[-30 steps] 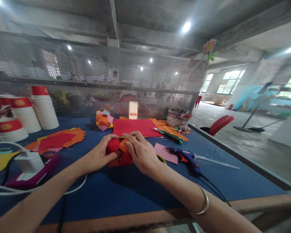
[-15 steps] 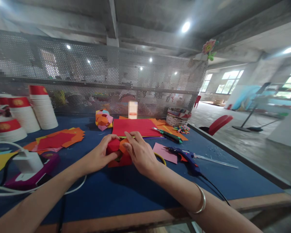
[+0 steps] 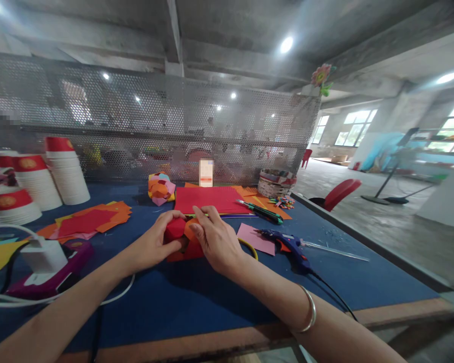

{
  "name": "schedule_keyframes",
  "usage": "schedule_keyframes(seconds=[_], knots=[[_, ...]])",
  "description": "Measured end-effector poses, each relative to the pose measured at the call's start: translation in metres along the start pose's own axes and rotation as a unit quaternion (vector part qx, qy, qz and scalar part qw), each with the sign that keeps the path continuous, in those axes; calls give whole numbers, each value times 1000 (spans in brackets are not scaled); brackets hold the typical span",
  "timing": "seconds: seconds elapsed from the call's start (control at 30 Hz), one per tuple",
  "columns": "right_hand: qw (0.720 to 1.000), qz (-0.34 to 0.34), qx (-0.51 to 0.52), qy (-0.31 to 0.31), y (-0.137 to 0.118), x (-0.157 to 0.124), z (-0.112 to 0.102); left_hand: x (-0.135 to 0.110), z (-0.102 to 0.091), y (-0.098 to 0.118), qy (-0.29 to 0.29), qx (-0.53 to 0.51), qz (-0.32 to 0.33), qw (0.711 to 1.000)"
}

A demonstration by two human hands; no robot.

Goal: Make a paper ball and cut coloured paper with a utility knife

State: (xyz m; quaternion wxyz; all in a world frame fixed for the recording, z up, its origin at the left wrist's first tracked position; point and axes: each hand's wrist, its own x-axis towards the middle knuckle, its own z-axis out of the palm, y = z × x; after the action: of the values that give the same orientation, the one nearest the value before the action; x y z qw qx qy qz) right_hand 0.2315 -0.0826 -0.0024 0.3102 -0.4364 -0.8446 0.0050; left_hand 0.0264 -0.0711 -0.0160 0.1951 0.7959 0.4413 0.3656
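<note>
My left hand (image 3: pixel 155 244) curls around the left side of a red and orange folded paper piece (image 3: pixel 175 229), thumb below and fingers above. From the other side, my right hand (image 3: pixel 220 244) presses on its orange part, with the fingers close together. The hands hide much of the piece, so its full shape cannot be made out. Just beyond lies a stack of red paper sheets (image 3: pixel 212 199). A yellow loop (image 3: pixel 252 248), partly hidden, shows beside my right hand. Right of it are a pink paper square (image 3: pixel 254 237) and a blue hot glue gun (image 3: pixel 287 241).
A green and black utility knife (image 3: pixel 264 213) lies by the red sheets. A multicoloured paper ball (image 3: pixel 161 189), woven basket (image 3: pixel 276 184) and phone (image 3: pixel 206 173) stand farther back. Stacked paper cups (image 3: pixel 40 184), loose coloured paper (image 3: pixel 87 222) and a purple power strip (image 3: pixel 75 252) occupy the left.
Both hands keep nearly the same hold on the paper piece. The view has shifted slightly; nothing else has visibly moved.
</note>
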Motion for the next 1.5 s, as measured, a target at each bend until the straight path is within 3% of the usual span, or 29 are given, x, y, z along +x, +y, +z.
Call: schedule_keyframes(seconds=[0.13,0.3,0.4,0.7,0.97,1.07,1.3,1.5], knots=[[1000,-8,16,8,0,-1,-1,-3,-4,5,13,33,28,999],[998,-25,49,12,-1,-2,2,-11,-3,25,63,125,183,973],[996,-34,77,21,1,-2,4,-13,1,29,56,126,213,967],[979,-52,184,66,6,-3,8,-11,7,19,72,213,217,950],[968,1,232,95,10,0,7,-5,-3,11,86,213,225,947],[966,-2,243,84,8,-1,6,-3,-6,10,94,194,210,954],[970,-36,240,-5,8,0,19,1,-10,9,110,158,176,965],[964,-77,255,1,10,6,30,2,-10,13,110,127,177,970]])
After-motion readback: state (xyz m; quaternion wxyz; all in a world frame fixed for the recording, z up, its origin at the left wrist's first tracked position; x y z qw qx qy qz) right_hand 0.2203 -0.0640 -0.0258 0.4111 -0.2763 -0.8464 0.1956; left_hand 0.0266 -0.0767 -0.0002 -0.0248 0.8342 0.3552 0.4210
